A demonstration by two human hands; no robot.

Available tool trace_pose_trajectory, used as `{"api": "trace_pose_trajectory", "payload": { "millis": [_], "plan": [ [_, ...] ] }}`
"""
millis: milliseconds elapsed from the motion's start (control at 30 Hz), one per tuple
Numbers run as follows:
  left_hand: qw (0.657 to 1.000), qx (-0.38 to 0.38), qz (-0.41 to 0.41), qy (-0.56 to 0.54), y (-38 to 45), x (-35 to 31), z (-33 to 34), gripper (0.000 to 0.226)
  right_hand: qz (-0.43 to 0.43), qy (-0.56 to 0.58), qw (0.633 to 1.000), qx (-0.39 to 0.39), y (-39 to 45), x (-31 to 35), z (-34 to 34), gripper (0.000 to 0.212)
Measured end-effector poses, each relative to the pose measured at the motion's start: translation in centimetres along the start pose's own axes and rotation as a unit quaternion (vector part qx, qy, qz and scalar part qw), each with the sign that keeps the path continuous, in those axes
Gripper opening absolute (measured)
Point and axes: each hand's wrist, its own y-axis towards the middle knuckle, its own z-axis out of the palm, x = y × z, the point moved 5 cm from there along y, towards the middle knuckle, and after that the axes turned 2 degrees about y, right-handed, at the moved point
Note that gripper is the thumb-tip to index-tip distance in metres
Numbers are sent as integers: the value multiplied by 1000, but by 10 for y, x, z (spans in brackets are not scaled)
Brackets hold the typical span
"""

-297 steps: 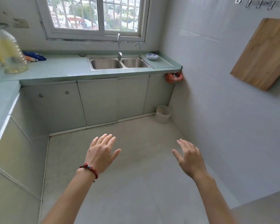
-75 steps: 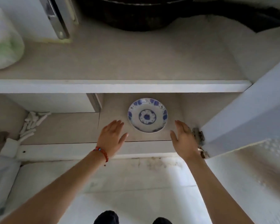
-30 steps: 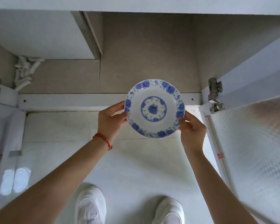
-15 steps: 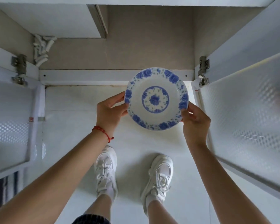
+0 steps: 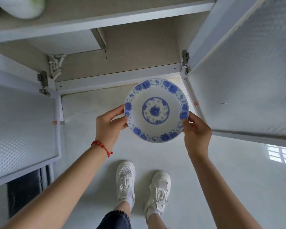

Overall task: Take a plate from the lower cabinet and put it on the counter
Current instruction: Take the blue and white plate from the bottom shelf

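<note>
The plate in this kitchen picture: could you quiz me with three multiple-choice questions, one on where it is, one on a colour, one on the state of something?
1. Where is the plate?
A. On the cabinet shelf
B. Held over the floor, in front of the cabinet
C. On the floor by the shoes

2. What colour is the bracelet on the left wrist?
A. Red
B. Green
C. Black

3. How do the cabinet doors stand?
A. Both shut
B. Only the right one open
C. Both open

Answers:
1. B: the left hand and right hand grip the rim on opposite sides, with the floor below it.
2. A: red beads circle the wrist.
3. C: the left door and right door both swing outward, showing the inside of the cabinet.
</note>
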Motion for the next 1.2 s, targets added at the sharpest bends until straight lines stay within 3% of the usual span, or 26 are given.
{"api": "trace_pose_trajectory", "payload": {
  "millis": [400,633,867,1200],
  "plan": [
    [999,-6,-12,31,-116,-68,-11,34,21,46,999,-12,-94,67,-64,27],
    [997,30,0,68,-153,-133,-10,35,50,86,993,-56,-142,120,-99,27],
    [992,88,4,87,-188,-197,3,35,66,113,982,-135,-196,166,-140,29],
    [959,240,10,152,-247,-272,59,35,86,156,942,-284,-288,204,-217,27]
  ]
}}
